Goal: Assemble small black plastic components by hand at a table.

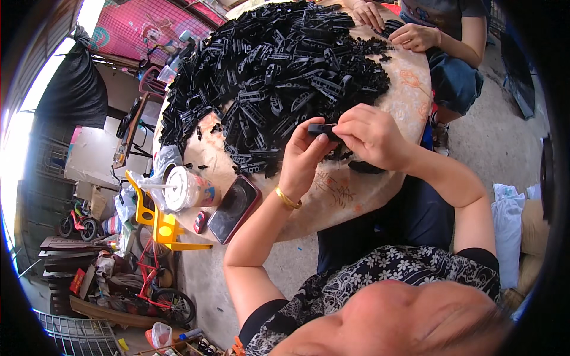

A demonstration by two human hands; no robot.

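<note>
Black part (319, 129) in left pinch grip (303, 155)

Clutter around the grip (323, 130), as my head feed gives it.
Nearest on the left, toward the wearer, I have a dark-screened phone (234, 209); just beyond it stands a lidded cup (183, 187) with a straw, a small red object (200, 222) lying near both. Farther left I see a yellow plastic seat (167, 230), then a red bicycle (146, 283) and a smaller red bike (76, 221). Ahead and well left I make out a pink banner (124, 26) and a hanging black sheet (74, 89); well right of the grip, a white cloth bundle (507, 222).
</note>
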